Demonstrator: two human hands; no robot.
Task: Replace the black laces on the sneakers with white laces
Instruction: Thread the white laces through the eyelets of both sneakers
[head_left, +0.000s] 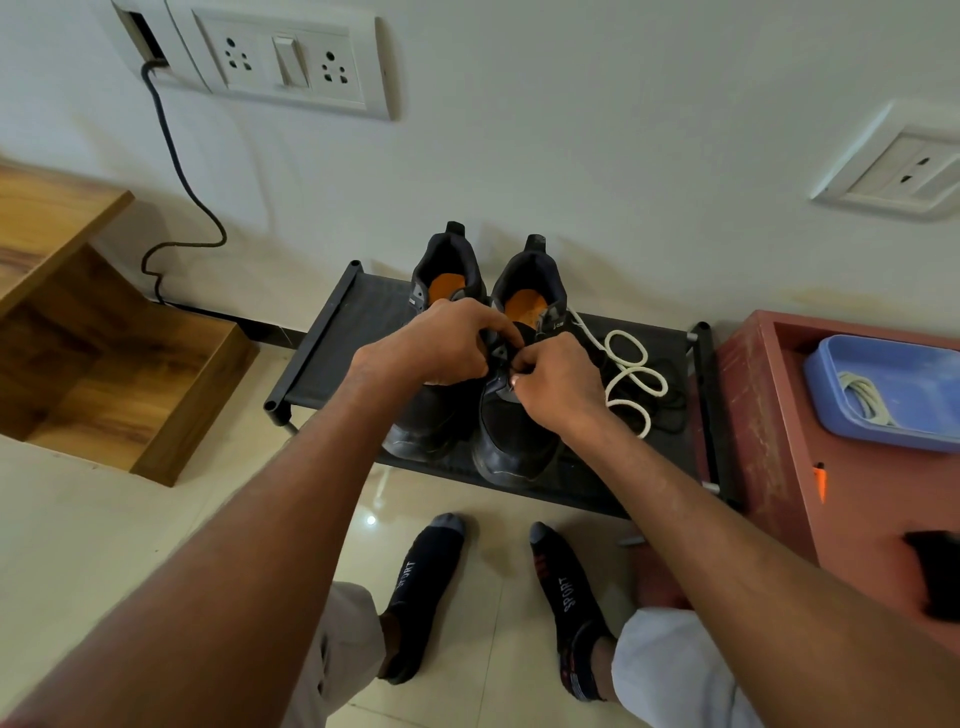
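Two black sneakers with orange insoles stand side by side on a low black rack (332, 332), toes toward me. My left hand (441, 343) curls over the lacing area between the left sneaker (415, 426) and the right sneaker (511, 436). My right hand (556, 384) pinches something small and dark at the right sneaker's eyelets; whether it is a lace is hidden by my fingers. A white lace (631, 374) lies in loose loops on the rack right of the shoes, one end running up to the right sneaker's collar. A black lace (672, 410) lies beneath it.
A red cabinet (769, 415) on the right carries a blue tray (883, 384) with a coiled cord. A wooden unit (104, 364) stands at the left. A wall with sockets and a hanging cable is behind the rack. My socked feet (421, 587) stand on the tiled floor.
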